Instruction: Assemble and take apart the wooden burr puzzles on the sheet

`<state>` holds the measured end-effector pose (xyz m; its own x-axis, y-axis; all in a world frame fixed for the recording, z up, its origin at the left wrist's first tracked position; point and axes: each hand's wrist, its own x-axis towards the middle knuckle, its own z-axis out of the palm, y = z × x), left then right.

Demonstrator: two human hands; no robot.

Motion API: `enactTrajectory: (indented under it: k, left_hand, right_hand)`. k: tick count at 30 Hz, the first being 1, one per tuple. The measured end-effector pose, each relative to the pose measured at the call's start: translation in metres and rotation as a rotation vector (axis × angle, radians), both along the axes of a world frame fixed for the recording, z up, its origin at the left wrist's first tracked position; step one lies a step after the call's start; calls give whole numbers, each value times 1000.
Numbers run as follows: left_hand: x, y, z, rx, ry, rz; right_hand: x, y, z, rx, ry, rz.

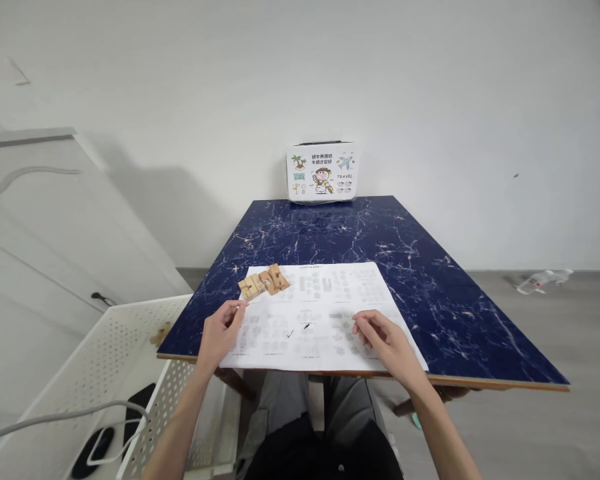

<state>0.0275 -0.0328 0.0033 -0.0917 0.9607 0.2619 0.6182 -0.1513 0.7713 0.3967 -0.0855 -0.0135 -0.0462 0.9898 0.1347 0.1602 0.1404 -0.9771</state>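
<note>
My left hand (223, 330) rests by the left edge of a printed white sheet (275, 357). Its fingers are bent, and thumb and forefinger come together; anything between them is too small to make out. Just beyond its fingertips lie several small light-brown wooden pieces (264, 281), set side by side on the sheet's far left corner. Over the right part of the paper is my right hand (383, 335), its fingers loosely curled and slightly apart, with nothing visible in them. Between the hands, a small dark piece (307, 326) and a thin dark curved bit (290, 334) lie on the paper.
The sheet lies at the near edge of a blue marble-patterned table (330, 233). A white cartoon-printed case (323, 172) stands at the back against the wall. Left of the table is a white perforated bin (150, 420) with a cable (65, 415). Crumpled clear plastic (543, 281) lies on the right floor.
</note>
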Motion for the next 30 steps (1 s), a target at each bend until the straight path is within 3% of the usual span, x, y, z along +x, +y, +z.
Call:
enactTrajectory:
  k: [8,21,27,30]
  left_hand:
    - [3,-2,3,0,-13,10]
    - [-1,0,-3,10,6,-3]
    - [1,-1,1,-3,-4,-9]
    - [3,3,6,36,80,-3]
  right_hand:
    - [0,1,-3,-2,-4,-11]
    - [2,1,-6,-1,8,2]
    - [2,2,-6,-3,3,5]
    - [2,2,-6,2,8,3]
